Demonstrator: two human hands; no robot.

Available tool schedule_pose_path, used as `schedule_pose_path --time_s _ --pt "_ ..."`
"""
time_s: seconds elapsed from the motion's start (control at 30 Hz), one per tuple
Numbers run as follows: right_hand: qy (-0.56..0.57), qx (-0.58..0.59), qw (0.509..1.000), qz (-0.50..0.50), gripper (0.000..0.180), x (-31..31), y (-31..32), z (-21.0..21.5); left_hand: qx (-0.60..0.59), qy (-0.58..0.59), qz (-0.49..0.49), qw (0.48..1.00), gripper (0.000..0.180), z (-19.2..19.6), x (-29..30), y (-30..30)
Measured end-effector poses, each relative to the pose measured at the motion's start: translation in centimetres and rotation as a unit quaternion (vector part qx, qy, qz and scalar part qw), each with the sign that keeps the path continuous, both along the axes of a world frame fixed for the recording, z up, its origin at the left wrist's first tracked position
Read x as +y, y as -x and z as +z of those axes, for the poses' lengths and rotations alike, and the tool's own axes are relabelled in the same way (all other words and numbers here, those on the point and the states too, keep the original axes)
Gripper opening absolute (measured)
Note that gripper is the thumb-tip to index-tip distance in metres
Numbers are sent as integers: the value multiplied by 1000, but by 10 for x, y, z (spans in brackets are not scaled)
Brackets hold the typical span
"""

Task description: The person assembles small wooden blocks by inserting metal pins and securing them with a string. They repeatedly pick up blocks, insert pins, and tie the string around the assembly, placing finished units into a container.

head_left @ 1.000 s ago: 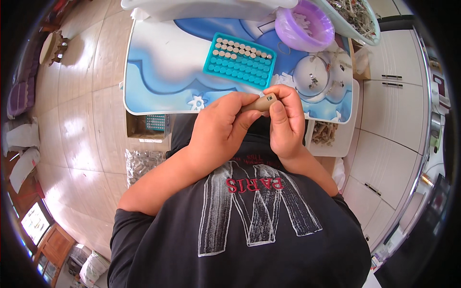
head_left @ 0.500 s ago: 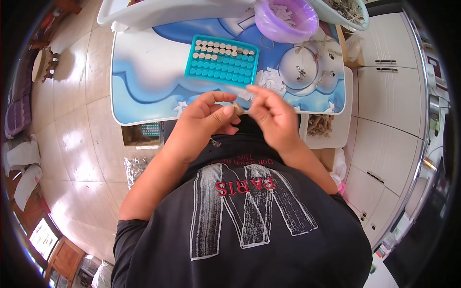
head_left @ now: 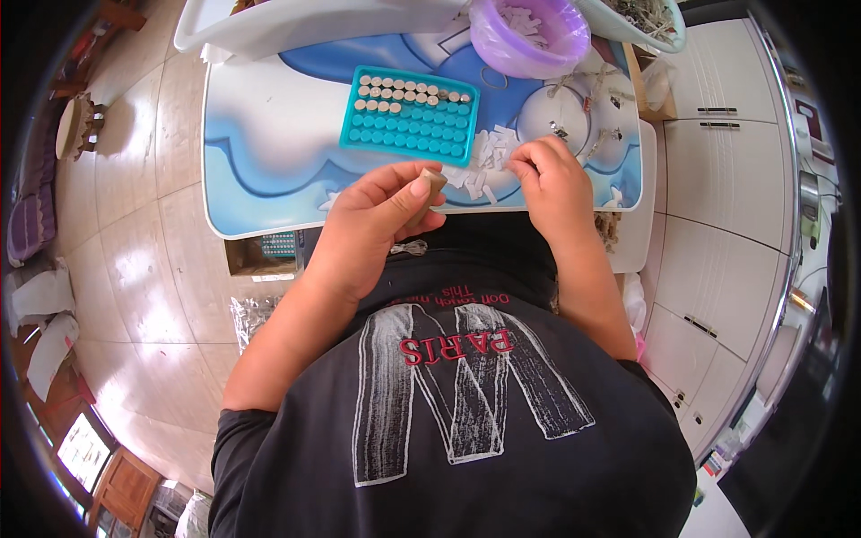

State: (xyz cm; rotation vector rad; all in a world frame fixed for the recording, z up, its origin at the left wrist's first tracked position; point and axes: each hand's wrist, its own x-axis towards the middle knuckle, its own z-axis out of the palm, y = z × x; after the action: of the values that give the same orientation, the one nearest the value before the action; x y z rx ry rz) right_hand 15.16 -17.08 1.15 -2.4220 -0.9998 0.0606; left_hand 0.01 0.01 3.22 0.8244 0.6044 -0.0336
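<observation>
tray (head_left: 404,156) on table (head_left: 260,170) | strips (head_left: 492,148) right of tray | bowl (head_left: 536,64) behind strips

A tan cylinder (head_left: 433,185) leans in the left of the hands (head_left: 372,215), near loosely heaped white strips (head_left: 492,149).

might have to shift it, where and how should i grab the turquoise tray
Probably by both short rims of the turquoise tray, from left and right, kept level: it lies flat, oblong, with round pieces inside. White strips lie by its near right corner.

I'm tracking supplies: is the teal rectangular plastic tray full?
Partly full: the tray holds pale round-ended pieces in its upper rows; lower rows show only teal circles.
</observation>
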Motion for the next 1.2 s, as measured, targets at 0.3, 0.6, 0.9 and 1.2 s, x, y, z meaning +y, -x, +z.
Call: schedule_pose_path --time_s 0.3,0.6,0.9,1.2 --pt "-189 49 981 -7 12 9 7 9 -45 71 19 996 29 -6 -2 2" --pt "-352 377 855 -53 9 21 39 13 -17 87 16 996 25 -6 -4 0" --pt "-294 112 944 103 11 33 50 20 -46 172 38 983 26 -18 -3 4" --pt "-291 21 948 126 14 36 50 18 -49 144 51 987 22 -2 -8 -2"
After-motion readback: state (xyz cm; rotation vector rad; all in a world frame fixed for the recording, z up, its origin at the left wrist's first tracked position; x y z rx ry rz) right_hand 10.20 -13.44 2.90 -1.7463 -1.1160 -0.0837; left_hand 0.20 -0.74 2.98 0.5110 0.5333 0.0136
